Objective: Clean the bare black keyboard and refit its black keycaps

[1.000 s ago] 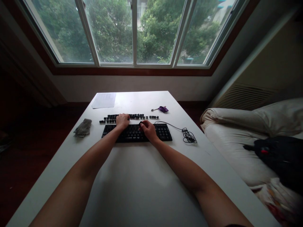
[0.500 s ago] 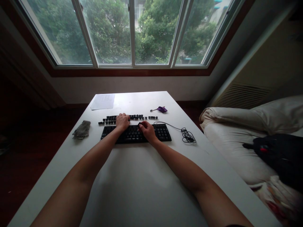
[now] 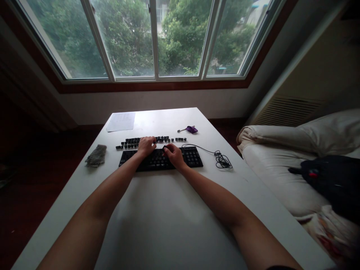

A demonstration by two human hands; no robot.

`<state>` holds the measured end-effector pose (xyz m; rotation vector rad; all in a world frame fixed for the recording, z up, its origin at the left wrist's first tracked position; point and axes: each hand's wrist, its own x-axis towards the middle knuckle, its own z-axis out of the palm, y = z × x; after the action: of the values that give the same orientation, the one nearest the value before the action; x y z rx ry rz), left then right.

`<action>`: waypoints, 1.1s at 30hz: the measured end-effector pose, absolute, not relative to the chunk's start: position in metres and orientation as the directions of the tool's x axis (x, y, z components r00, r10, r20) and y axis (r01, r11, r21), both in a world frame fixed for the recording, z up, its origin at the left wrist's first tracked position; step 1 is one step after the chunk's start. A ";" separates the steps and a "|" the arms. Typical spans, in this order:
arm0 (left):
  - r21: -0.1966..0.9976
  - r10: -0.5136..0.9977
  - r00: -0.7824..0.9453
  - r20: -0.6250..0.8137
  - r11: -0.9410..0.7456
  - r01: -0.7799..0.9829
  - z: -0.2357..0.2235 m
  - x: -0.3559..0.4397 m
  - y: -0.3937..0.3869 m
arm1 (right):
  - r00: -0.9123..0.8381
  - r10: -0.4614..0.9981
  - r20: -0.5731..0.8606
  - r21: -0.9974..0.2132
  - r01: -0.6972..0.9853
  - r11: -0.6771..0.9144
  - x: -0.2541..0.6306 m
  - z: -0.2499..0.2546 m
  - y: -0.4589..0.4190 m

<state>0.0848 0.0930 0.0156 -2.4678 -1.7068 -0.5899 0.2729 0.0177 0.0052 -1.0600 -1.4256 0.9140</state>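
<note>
A black keyboard (image 3: 153, 163) lies on the white table, with several loose black keycaps (image 3: 132, 141) in rows behind it. Just above the keyboard's back edge, my left hand (image 3: 146, 146) is closed, its fingertips among the loose keycaps. A dark spot shows at those fingertips, too small to make out. My right hand (image 3: 174, 155) is over the keyboard's right-middle part, thumb and fingers pinched on a small black keycap (image 3: 164, 147). Both hands and forearms cover some of the keys.
On the white table (image 3: 174, 217), a crumpled grey cloth (image 3: 96, 156) lies left of the keyboard. The coiled cable (image 3: 223, 160) is at right. Farther back are a paper sheet (image 3: 121, 122) and a purple item (image 3: 192, 129) beside a small brush-like stick. A sofa (image 3: 270, 165) stands on the right.
My left hand has shifted slightly right, and its fingertips have drawn closer to my right hand. The right hand stays nearly in place. The view has tilted a little.
</note>
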 end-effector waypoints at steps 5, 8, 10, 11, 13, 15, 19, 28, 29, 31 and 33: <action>0.104 0.875 0.328 0.355 -0.386 0.917 0.016 0.081 0.097 | -0.020 0.954 0.299 -0.949 0.103 0.299 0.273 0.006 0.017; 0.078 0.871 0.358 0.335 -0.405 0.911 0.017 0.079 0.102 | -0.026 0.953 0.302 -0.949 0.091 0.303 0.274 0.006 0.017; 0.074 0.871 0.373 0.321 -0.415 0.907 0.017 0.078 0.106 | -0.026 0.955 0.297 -0.951 0.084 0.298 0.274 0.005 0.018; 0.078 0.874 0.373 0.313 -0.415 0.906 0.017 0.077 0.107 | -0.028 0.955 0.294 -0.952 0.082 0.295 0.275 0.005 0.018; 0.096 0.887 0.357 0.294 -0.399 0.912 0.015 0.076 0.109 | -0.029 0.956 0.293 -0.952 0.080 0.295 0.275 0.006 0.017; 0.111 0.900 0.336 0.279 -0.378 0.919 0.014 0.075 0.110 | -0.031 0.954 0.298 -0.951 0.080 0.300 0.275 0.006 0.017; 0.128 0.909 0.320 0.267 -0.363 0.923 0.011 0.073 0.112 | -0.036 0.951 0.306 -0.947 0.091 0.308 0.275 0.007 0.017; 0.162 0.920 0.299 0.254 -0.345 0.925 0.009 0.071 0.116 | -0.044 0.950 0.309 -0.946 0.088 0.312 0.276 0.008 0.015; 0.162 0.919 0.300 0.255 -0.347 0.924 0.009 0.071 0.116 | -0.043 0.950 0.309 -0.946 0.092 0.312 0.276 0.009 0.015; 0.163 0.918 0.302 0.257 -0.349 0.923 0.010 0.071 0.115 | -0.040 0.952 0.302 -0.947 0.101 0.304 0.276 0.009 0.014; 0.164 0.922 0.294 0.253 -0.340 0.926 0.012 0.071 0.115 | -0.039 0.955 0.293 -0.950 0.106 0.295 0.276 0.009 0.014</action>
<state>0.0708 0.1145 0.0118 -2.5151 -1.7963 -0.4766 0.2758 0.0143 0.0094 -1.0506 -1.4330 0.9466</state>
